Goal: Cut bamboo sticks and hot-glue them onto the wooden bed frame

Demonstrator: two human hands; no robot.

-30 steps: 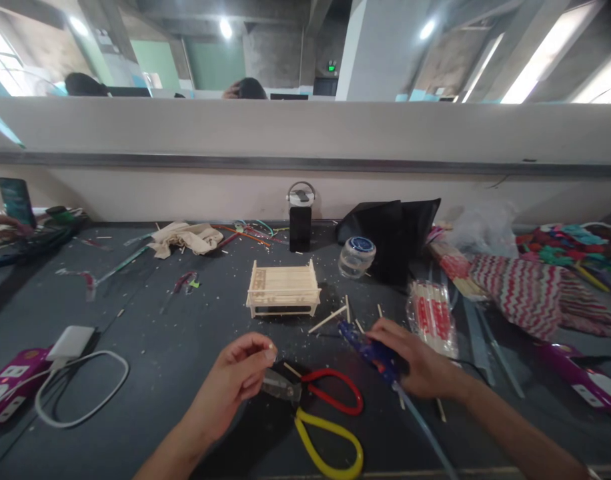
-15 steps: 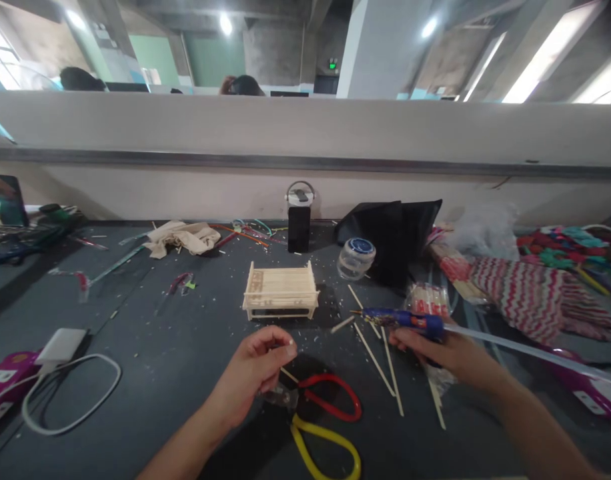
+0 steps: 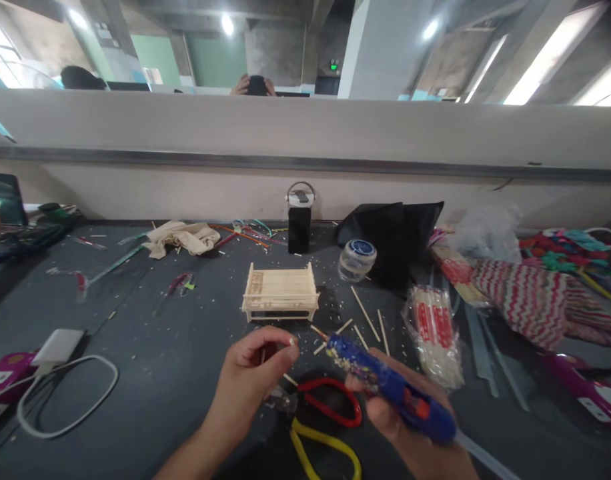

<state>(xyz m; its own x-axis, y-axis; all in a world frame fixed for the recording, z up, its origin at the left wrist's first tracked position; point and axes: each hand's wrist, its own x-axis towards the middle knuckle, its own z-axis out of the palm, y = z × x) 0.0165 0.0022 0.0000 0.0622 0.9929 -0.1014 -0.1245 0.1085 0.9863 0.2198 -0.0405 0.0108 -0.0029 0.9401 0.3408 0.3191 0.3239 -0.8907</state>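
Between thumb and forefinger, my left hand pinches a small pale wooden stick piece, its end just showing. My right hand is wrapped round a blue hot glue gun, whose nozzle points left toward that piece without touching it. A clear glue stick runs out of the gun's back end. Beyond both hands stands a small bed-like frame of wooden sticks. Below them lie pliers with one red and one yellow handle. Several loose wooden sticks are scattered past the glue gun.
A clear jar with a blue lid stands before a black bag. Packed sticks lie at right, near striped knitted cloth. A phone leans at the back. A white charger with cable is at left.
My right hand has brought the glue gun left and nearer to me, turning its nozzle toward my left hand. My left hand has barely moved. Behind the partition, a person's hands have come up.
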